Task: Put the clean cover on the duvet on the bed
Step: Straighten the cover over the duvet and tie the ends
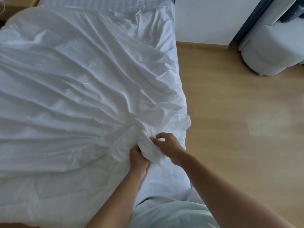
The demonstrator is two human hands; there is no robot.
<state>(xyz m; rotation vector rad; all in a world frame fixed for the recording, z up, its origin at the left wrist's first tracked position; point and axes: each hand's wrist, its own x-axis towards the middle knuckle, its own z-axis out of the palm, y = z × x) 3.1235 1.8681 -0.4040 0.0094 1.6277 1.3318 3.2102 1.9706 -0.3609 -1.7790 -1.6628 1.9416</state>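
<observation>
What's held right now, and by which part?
Left hand and right hand both grip the white bedding at its bunched near corner. Whether that corner is cover or duvet cannot be told.

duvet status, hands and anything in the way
Left hand and right hand both grip a bunched duvet corner. Rest spread wrinkled over the bed. No obstruction seen.

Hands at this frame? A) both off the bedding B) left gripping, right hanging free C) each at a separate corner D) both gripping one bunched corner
D: left hand and right hand both clutch the same bunched wad of the duvet cover.
</observation>
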